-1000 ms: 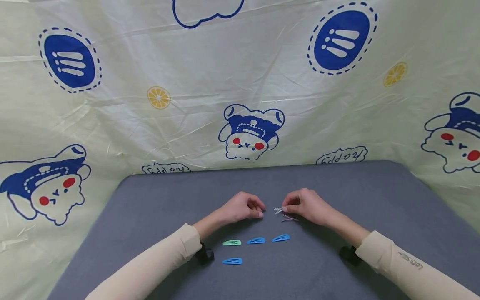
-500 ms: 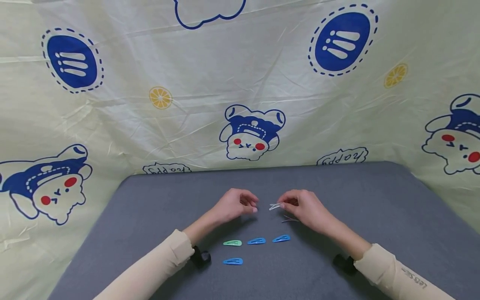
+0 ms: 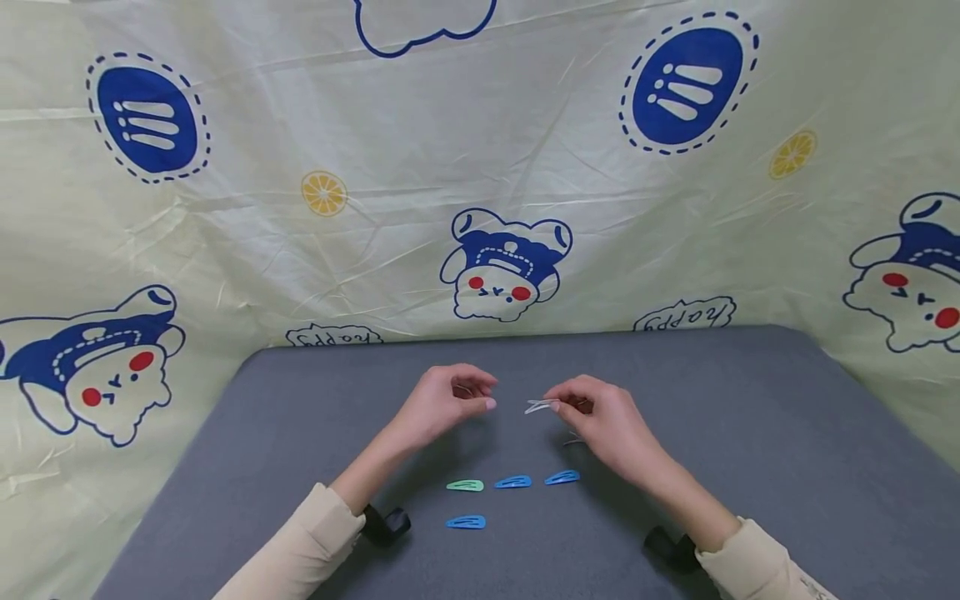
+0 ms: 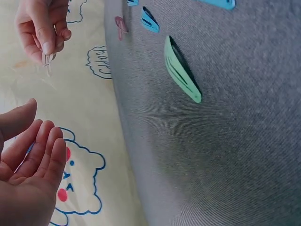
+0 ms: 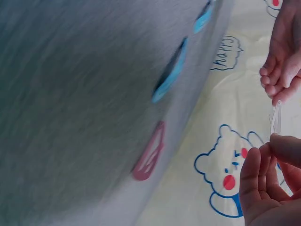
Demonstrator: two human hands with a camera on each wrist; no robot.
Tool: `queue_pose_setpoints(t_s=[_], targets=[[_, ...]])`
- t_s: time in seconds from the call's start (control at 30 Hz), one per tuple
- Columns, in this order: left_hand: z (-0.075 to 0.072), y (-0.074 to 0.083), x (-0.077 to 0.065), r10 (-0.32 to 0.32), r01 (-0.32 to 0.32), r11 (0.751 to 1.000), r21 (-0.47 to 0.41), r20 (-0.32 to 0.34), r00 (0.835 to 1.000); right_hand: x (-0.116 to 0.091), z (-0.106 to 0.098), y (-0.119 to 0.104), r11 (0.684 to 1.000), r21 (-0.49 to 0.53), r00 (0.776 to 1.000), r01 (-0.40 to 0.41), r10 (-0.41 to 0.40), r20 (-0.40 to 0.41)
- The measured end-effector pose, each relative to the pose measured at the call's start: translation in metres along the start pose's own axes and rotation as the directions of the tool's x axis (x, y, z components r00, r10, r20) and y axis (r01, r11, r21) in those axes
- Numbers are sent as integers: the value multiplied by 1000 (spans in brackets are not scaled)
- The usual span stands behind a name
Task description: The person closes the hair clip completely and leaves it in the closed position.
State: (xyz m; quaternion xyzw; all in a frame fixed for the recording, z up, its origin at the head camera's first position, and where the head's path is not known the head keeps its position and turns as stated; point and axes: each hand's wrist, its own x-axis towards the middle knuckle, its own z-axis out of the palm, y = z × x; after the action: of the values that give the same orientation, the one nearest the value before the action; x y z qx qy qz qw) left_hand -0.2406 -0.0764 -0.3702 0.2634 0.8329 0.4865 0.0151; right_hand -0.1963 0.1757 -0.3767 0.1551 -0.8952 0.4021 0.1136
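My right hand (image 3: 611, 421) pinches a white snap hair clip (image 3: 536, 406) between thumb and fingertips, raised over the table. Its two prongs are spread apart and point toward the left hand. Across from it, my left hand (image 3: 442, 404) hangs in the air with loosely bent fingers and holds nothing; its palm shows in the left wrist view. A pink snap hair clip (image 5: 149, 153) lies on the table below the right hand, partly hidden by it in the head view. Nearer the body, a green hair clip (image 3: 465, 485) and a blue hair clip (image 3: 513, 482) lie side by side.
To their right rests another blue clip (image 3: 562, 477), and a third blue clip (image 3: 466, 522) lies in front of the green one. The grey table (image 3: 300, 433) ends at a printed cream curtain (image 3: 390, 250) behind.
Both hands have risen from the table and shifted left, the right one carrying the white hair clip. The left hand has drawn further away and its fingers have loosened. The clips on the table stay put.
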Motion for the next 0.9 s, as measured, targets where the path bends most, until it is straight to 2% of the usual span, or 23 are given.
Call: queue_pose_setpoints(t_s=[0.23,0.5,0.73,0.9], targets=[[-5,14,-18,7,-6,999,35,-24,1000,-10,3,-21,999,10,998,38,-38,-51],[-4,26,-49,-17,17,1000,-4,-31,999,-25,-1,-36,990,23,985,141,-138,-104],[-1,37,-72,-33,32,999,-27,-63,997,-44,-4,-51,988,64,984,137,-129,-122],[3,45,-82,4,-4,1000,-10,-83,997,-54,-4,-60,981,65,973,185,-173,-155]])
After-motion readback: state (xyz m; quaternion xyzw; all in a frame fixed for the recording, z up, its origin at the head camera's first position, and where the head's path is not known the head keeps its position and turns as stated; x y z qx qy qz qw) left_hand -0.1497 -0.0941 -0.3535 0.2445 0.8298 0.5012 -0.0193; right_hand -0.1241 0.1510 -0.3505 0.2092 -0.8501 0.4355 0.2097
